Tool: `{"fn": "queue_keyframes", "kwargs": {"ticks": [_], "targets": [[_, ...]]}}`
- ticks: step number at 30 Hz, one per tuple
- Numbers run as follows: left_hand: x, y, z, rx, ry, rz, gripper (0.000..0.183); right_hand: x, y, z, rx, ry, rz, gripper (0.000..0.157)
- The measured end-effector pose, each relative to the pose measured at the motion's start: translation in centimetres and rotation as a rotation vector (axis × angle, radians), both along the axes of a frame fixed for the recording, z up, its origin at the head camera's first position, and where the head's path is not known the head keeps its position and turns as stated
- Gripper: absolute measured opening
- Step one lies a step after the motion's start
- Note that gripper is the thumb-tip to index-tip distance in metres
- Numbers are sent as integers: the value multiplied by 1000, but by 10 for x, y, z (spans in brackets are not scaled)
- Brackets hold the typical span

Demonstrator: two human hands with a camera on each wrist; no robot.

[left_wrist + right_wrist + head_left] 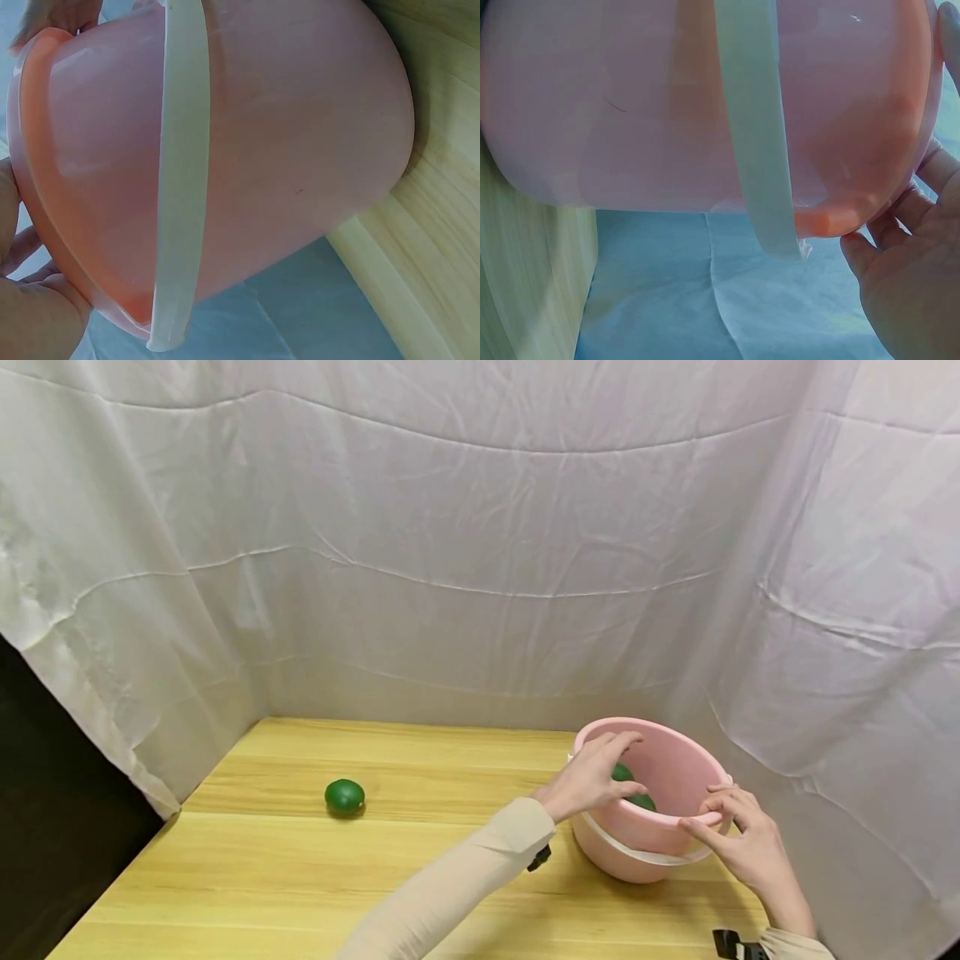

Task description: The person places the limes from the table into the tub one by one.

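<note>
While both hands grip its rim, the pink bucket [651, 793] stands at the right rear of the wooden worktop [300, 877]. The left hand [592, 775] curls over the near-left rim; the right hand [742, 839] pinches the near-right rim. One green fruit [345, 797] lies well apart to the left; others sit inside. White cloth [480, 543] encloses the worktop.

Pale pink on the bucket [667, 760], inside and out, with a whitish, slightly translucent handle [637, 852] against its wall. Deep, plain green on the round fruit [344, 797] and on the fruits in the bucket [633, 787]. Light yellow wood grain in long streaks on the surface [315, 877]. Creased white on the backdrop cloth [480, 527]. Beige on the sleeve [457, 885].
</note>
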State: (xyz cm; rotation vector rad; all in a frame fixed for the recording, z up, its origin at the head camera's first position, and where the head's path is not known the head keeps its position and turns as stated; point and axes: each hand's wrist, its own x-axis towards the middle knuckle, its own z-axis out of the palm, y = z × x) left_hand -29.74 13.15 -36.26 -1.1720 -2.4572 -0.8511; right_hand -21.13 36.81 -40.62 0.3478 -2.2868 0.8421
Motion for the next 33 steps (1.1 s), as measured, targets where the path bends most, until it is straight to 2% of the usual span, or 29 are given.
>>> {"fn": "queue_keyframes", "kwargs": {"ticks": [8,13,17,20,24,28,33], "targets": [[-4,-9,1,19,44,-41,57,0,-1,-1,-6,-3,-1,31],[-8,-19,9,24,76,-70,34,-1,-1,-1,-7,4,-4,31],[-12,-31,16,47,40,-91,20,-1,-1,-1,-12,15,-2,32],[-15,-42,18,74,-14,-89,16,-1,-1,0,-15,19,-1,33],[-19,-55,17,66,-30,-69,12,-2,-1,0,-13,20,4,32],[-21,-66,14,45,-7,-73,9,-1,-1,0,-17,15,-3,32],[-21,-85,7,68,-14,-81,7,-1,0,-1,-11,10,-6,31]]}}
